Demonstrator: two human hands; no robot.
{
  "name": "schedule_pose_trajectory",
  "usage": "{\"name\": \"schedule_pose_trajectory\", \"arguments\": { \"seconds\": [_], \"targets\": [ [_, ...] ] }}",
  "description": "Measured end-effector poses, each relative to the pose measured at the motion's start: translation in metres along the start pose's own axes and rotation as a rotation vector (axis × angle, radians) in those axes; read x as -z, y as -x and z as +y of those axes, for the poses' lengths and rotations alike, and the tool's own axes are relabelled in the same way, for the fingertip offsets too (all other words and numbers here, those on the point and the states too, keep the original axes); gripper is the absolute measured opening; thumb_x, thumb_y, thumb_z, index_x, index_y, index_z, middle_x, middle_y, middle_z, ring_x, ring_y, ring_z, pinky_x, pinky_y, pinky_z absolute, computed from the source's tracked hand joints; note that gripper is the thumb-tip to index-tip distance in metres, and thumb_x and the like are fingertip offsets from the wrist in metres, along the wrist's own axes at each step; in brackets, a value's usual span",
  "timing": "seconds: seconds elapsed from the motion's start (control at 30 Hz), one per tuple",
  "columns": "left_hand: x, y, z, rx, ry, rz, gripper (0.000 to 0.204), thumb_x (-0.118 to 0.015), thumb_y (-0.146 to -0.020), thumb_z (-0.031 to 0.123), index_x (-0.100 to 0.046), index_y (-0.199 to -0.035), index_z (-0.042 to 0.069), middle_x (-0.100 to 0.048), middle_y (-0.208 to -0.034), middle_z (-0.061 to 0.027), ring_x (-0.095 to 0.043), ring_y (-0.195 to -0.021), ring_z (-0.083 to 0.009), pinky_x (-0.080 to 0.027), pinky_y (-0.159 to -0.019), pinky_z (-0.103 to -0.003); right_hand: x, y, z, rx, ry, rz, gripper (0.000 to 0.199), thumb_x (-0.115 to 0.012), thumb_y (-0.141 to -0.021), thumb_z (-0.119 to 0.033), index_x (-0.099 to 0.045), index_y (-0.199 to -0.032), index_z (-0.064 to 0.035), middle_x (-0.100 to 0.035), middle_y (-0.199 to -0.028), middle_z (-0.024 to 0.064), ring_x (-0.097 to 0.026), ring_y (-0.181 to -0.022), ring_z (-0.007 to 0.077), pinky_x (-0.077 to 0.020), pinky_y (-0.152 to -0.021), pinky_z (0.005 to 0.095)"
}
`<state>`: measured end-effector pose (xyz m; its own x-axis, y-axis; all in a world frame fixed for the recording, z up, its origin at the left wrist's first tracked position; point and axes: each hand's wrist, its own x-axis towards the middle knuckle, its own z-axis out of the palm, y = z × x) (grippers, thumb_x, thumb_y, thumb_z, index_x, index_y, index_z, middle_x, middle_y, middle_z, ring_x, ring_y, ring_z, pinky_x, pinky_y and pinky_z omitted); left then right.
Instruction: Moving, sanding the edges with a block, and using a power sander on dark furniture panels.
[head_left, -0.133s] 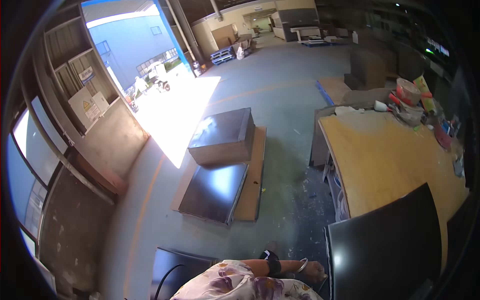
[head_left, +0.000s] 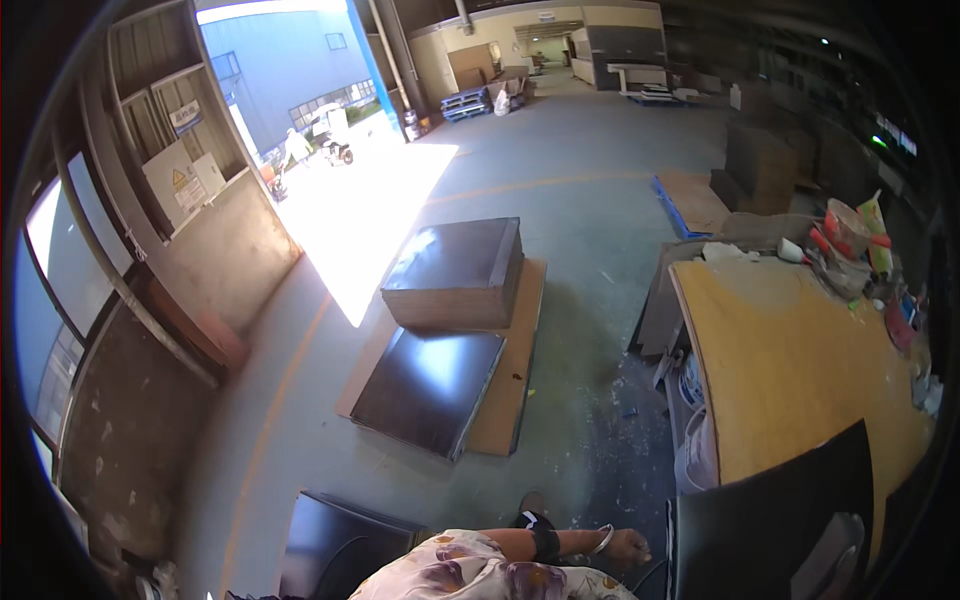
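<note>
My right hand (head_left: pixel 628 547) reaches rightward along the bottom edge, at the end of a floral sleeve, with a black wristband and a thin bracelet on the wrist. Its curled fingers sit right at the left edge of a large dark panel (head_left: pixel 780 510). That panel stands leaning against the near end of a yellow wooden table (head_left: pixel 800 370). Whether the fingers grip the panel's edge is not visible. My left hand is out of view.
On the concrete floor ahead, a stack of dark boards (head_left: pixel 455 270) and a single flat dark board (head_left: pixel 430 385) lie on a brown sheet (head_left: pixel 505 400). Another dark panel (head_left: pixel 330 545) lies at the lower left. Clutter (head_left: pixel 850 240) covers the table's far end. A sunlit doorway (head_left: pixel 330 150) opens at the far left.
</note>
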<state>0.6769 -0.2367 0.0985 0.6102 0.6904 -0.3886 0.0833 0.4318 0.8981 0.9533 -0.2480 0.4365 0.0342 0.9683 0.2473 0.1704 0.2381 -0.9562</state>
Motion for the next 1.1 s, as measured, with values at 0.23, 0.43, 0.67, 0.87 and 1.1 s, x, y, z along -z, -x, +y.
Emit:
{"name": "schedule_pose_trajectory", "arguments": {
  "seconds": [0.23, 0.43, 0.67, 0.87, 1.1],
  "targets": [
    [0.161, 0.079, 0.026, 0.033, 0.181, 0.297, 0.034, -0.058, -0.088, 0.029, -0.060, -0.107, 0.001, -0.063, -0.085, -0.0058, -0.060, -0.071, -0.0137, -0.050, -0.063, -0.028, -0.276, -0.113, -0.020, -0.244, -0.603, -0.461, 0.064, -0.053, -0.081, -0.045, -0.038, -0.127, -0.0034, -0.054, -0.107, 0.0171, -0.060, -0.082, 0.0249, -0.0522, -0.069, 0.0353],
    [0.286, 0.174, 0.027, 0.063, 0.446, 0.692, 0.042, -0.055, -0.090, 0.022, -0.047, -0.122, -0.004, -0.062, -0.107, -0.0117, -0.062, -0.090, -0.0183, -0.051, -0.079, -0.028, -0.466, -0.162, 0.069, -0.752, -0.609, -0.847, 0.059, -0.055, -0.081, -0.028, -0.035, -0.131, -0.0032, -0.054, -0.100, 0.0121, -0.059, -0.083, 0.0195, -0.0517, -0.066, 0.0300],
    [0.356, 0.250, -0.022, 0.152, 0.609, 0.996, 0.042, -0.053, -0.091, 0.023, -0.046, -0.121, -0.007, -0.060, -0.108, -0.0173, -0.062, -0.093, -0.0243, -0.051, -0.079, -0.032, -0.566, -0.163, 0.215, -0.913, -0.208, -0.877, 0.069, -0.062, -0.082, -0.039, -0.037, -0.132, 0.0008, -0.053, -0.112, 0.0125, -0.054, -0.097, 0.0188, -0.0457, -0.080, 0.0296],
    [0.436, 0.261, -0.018, 0.246, 0.641, 1.212, 0.042, -0.057, -0.088, 0.024, -0.049, -0.118, -0.005, -0.063, -0.101, -0.0130, -0.063, -0.084, -0.0194, -0.052, -0.073, -0.030, -0.654, -0.212, 0.321, -0.921, -0.072, -0.761, 0.068, -0.062, -0.081, -0.043, -0.043, -0.128, 0.0023, -0.053, -0.117, 0.0134, -0.049, -0.106, 0.0186, -0.0375, -0.092, 0.0287],
    [0.613, 0.229, -0.020, 0.499, 0.491, 1.137, 0.048, -0.056, -0.089, 0.025, -0.044, -0.123, -0.007, -0.061, -0.108, -0.0162, -0.062, -0.092, -0.0235, -0.051, -0.079, -0.032, -0.800, -0.293, 0.415, -0.858, 0.017, -0.709, 0.077, -0.065, -0.077, -0.045, -0.038, -0.129, 0.0049, -0.048, -0.124, 0.0222, -0.044, -0.118, 0.0261, -0.0326, -0.100, 0.0341]
  ]
}}
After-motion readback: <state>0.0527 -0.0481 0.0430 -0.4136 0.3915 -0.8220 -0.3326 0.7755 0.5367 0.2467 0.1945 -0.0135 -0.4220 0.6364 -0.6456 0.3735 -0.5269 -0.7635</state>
